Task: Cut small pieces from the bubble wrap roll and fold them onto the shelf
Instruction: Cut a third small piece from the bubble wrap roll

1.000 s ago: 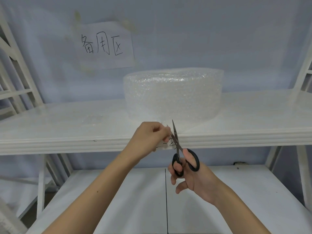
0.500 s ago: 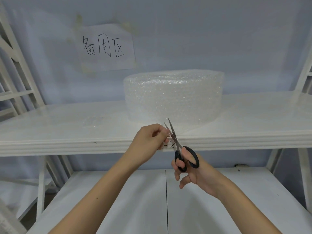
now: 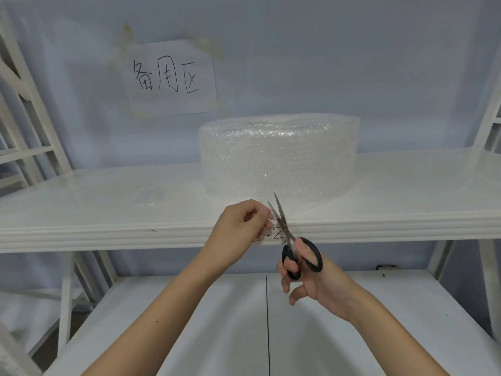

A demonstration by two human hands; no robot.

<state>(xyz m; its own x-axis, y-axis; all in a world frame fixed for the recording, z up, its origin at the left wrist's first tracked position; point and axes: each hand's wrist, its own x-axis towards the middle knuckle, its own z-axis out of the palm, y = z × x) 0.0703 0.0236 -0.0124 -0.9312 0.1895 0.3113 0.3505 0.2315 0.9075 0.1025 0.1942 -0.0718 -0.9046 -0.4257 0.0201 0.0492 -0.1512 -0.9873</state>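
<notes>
Scissors (image 3: 294, 241) blades now spread wider in the right hand (image 3: 311, 278); left hand (image 3: 241, 226) still pinches bubble wrap (image 3: 279, 158).

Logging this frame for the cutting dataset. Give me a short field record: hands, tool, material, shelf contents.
left hand: pinching the loose end of the bubble wrap at the shelf's front edge
right hand: holding the scissors, fingers through the black handles
scissors: blades open, pointing up into the wrap beside the left hand's fingertips
bubble wrap roll: lying flat on the upper shelf, loose end pulled towards the hands
upper shelf: white; also holds a small clear piece, left of the roll
paper sign: handwritten, on the wall behind
</notes>
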